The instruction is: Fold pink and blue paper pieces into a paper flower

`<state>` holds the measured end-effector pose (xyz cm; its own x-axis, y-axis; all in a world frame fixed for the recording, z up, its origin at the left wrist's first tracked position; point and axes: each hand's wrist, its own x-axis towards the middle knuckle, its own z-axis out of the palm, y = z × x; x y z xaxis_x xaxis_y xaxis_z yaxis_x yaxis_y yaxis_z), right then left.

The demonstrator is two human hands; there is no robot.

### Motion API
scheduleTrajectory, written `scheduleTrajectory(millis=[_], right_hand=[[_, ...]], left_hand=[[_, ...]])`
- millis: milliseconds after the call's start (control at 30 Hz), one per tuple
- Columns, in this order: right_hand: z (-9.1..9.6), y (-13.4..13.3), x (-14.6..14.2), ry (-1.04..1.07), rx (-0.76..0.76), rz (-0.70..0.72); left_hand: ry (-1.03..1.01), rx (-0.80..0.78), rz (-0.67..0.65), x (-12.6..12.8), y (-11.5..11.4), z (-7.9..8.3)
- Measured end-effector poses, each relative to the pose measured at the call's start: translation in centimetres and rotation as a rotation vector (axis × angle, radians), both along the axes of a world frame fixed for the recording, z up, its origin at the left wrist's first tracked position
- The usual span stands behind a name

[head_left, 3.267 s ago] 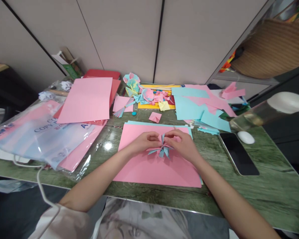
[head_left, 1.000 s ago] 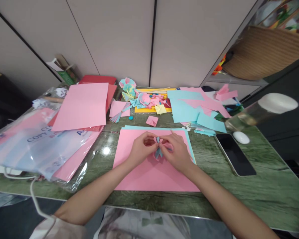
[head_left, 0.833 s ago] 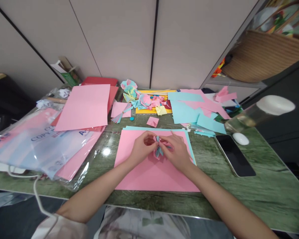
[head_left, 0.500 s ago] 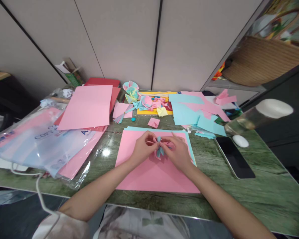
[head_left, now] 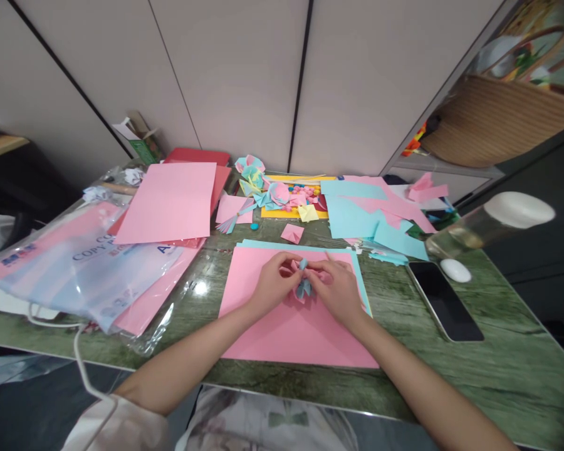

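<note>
Between my two hands is a small pink and blue paper flower (head_left: 303,287), held just above a stack of coloured paper. My left hand (head_left: 278,279) pinches its left side with thumb and forefinger. From the right, my right hand (head_left: 334,287) pinches the petals the same way. Fingers cover part of the flower, so its full shape is hidden. Beneath lies the pink paper sheet (head_left: 282,341), with blue sheets showing at its top and right edges. A small folded pink paper square (head_left: 292,233) lies just beyond the stack.
Finished-looking paper flowers (head_left: 252,172) and a yellow tray (head_left: 272,213) with small coloured pieces stand at the back. Blue paper scraps (head_left: 352,218) lie right of them. A phone (head_left: 445,300), a bottle (head_left: 489,222) and a plastic paper bag (head_left: 84,257) flank the stack.
The fingers have shifted slightly on the flower, and its blue petals now look tilted and more bunched. The whole view has moved a little.
</note>
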<state>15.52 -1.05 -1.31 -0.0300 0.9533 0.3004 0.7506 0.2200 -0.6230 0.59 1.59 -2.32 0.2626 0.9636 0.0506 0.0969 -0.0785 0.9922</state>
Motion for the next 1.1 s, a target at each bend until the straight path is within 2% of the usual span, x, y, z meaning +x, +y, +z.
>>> scheduleTrajectory(millis=[300,600,867,1100], right_hand=[[-0.01,0.08,-0.12,-0.036,-0.008,-0.039],[-0.24,0.06,-0.03,-0.109,0.037,-0.015],[0.12,-0.05,-0.13,-0.174,0.083,-0.04],[0.48,0.27,0.11,-0.077,0.015,-0.001]], left_hand=[[-0.012,-0.029,0.046,0.14,-0.08,0.04],[-0.049,-0.133,0.003,0.12,0.18,0.17],[-0.102,-0.14,0.03,0.26,0.01,0.14],[-0.099,-0.132,0.018,0.25,0.01,0.05]])
